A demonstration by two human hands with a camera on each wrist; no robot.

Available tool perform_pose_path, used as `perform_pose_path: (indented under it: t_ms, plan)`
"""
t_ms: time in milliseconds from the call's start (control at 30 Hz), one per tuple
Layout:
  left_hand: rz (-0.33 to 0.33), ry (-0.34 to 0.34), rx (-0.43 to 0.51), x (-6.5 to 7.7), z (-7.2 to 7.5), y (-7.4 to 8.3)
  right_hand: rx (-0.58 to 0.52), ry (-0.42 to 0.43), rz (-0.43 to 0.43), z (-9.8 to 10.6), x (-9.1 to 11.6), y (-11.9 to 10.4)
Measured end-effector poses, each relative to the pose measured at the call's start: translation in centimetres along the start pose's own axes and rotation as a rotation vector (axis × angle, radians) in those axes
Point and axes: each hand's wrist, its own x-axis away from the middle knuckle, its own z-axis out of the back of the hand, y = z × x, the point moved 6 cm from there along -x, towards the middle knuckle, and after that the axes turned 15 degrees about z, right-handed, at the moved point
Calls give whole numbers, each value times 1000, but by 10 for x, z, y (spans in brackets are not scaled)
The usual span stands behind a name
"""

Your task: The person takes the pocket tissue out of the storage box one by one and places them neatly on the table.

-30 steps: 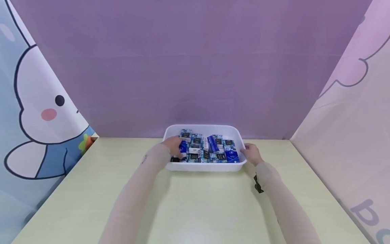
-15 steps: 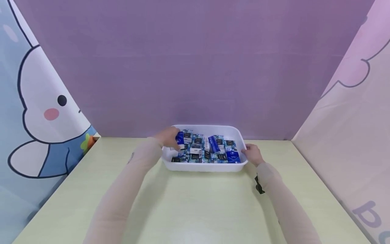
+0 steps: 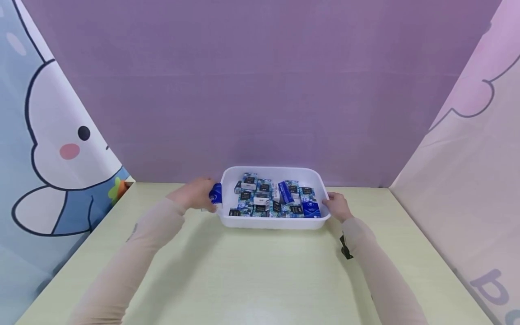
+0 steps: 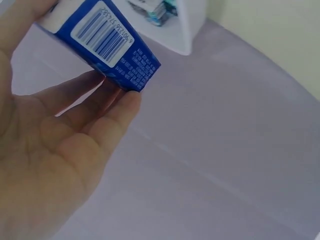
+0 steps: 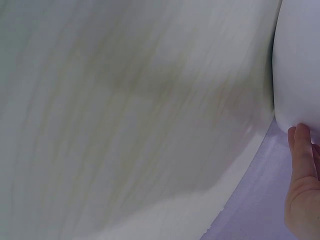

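Observation:
In the head view my left hand point(image 3: 197, 194) is just beyond the left end of a white plastic tray point(image 3: 272, 222), pinching a small blue box point(image 3: 216, 193) between thumb and fingers. The left wrist view shows a barcode and fine print on this blue box point(image 4: 107, 42), with fingertips along its lower edge. My right hand point(image 3: 337, 205) holds the tray's right rim; in the right wrist view its fingers point(image 5: 302, 150) lie against the outer wall. Several small patterned boxes point(image 3: 264, 186) lie in the tray, along with a blue one point(image 3: 311, 209) at the front right corner.
Another dark blue box point(image 3: 285, 192) leans tilted among the patterned ones. The tray stands on a pale wooden table point(image 3: 260, 271) near its far edge, before a purple backdrop point(image 3: 260, 90). Printed cloth panels point(image 3: 61, 158) border the sides.
My left hand has lifted the blue box out of the tray's left part and carried it left past the rim. My right hand stays at the right rim.

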Motion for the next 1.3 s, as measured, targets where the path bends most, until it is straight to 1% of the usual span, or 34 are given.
perform_pose_path:
  t_ms: [133,233,367,533,800,967,1300]
  plan:
    - [-45,35,-47,8,-5,-16,0,-5,-8,1,0,-1]
    - [-57,47,-67,12,-11,-26,-8,-8,-18,1,0,-1]
    - [-76,48,-65,14,-21,-35,-14,-13,-22,0,1,-1]
    - [-109,47,-62,17,-32,-40,-18,-14,-27,0,2,0]
    - [-101,9,-34,21,-49,-47,-24,-9,-32,1,2,0]
    - [-114,-9,-29,19,-61,-48,-16,-8,-23,2,2,-1]
    - [-137,-45,-23,21,-76,-45,-26,-8,-22,2,1,0]
